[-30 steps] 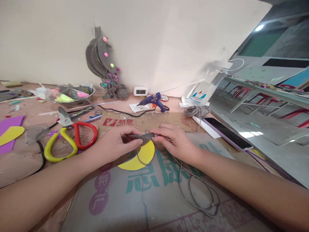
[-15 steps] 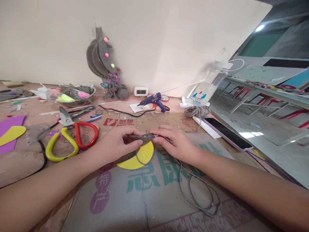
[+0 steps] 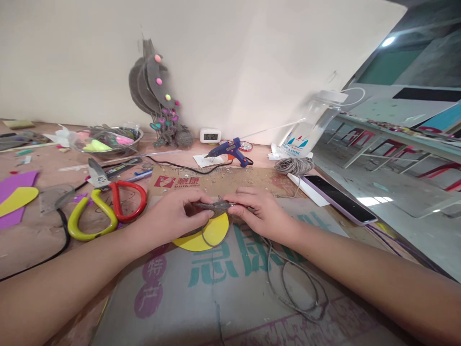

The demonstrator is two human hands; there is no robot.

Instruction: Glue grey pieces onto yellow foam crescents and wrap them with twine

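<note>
Both my hands meet over a flattened cardboard sheet. My left hand pinches one end of a small grey twine-wrapped piece, and my right hand pinches its other end. A yellow foam half-disc lies flat just below that piece, partly under my fingers. Grey twine trails from the piece and loops over the cardboard beneath my right forearm.
Red-and-yellow scissors lie to the left, a blue glue gun and a small clock near the wall. A twine ball and a phone sit right. A metal bowl, purple foam and a grey craft tree stand left.
Both hands have stayed pinched on the grey piece, and the yellow foam sits a little lower and to the left.
</note>
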